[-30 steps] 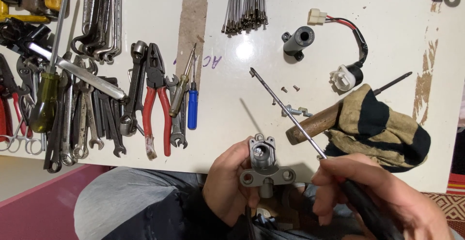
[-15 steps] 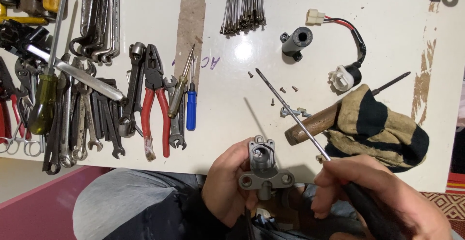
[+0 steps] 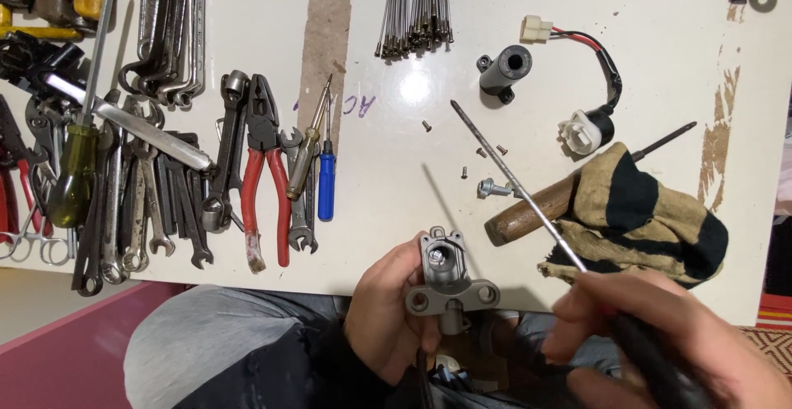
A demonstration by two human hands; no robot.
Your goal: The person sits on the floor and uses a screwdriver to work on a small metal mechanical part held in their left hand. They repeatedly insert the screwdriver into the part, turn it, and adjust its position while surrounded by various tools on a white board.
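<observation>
Your left hand is closed around a small grey cast-metal fitting with a round bore and two lugs, holding it just off the near edge of the white table. Your right hand is wrapped shut on the black handle of a long thin-shafted screwdriver, whose tip points away from the fitting, out over the table. Beyond the fitting lie several tiny loose screws and a small flanged bolt; the shaft passes right above them, so a sweep could likely scatter them off the table. The fitting hangs over your lap, so a loosened grip would probably drop it. Left of the fitting lie red-handled pliers.
</observation>
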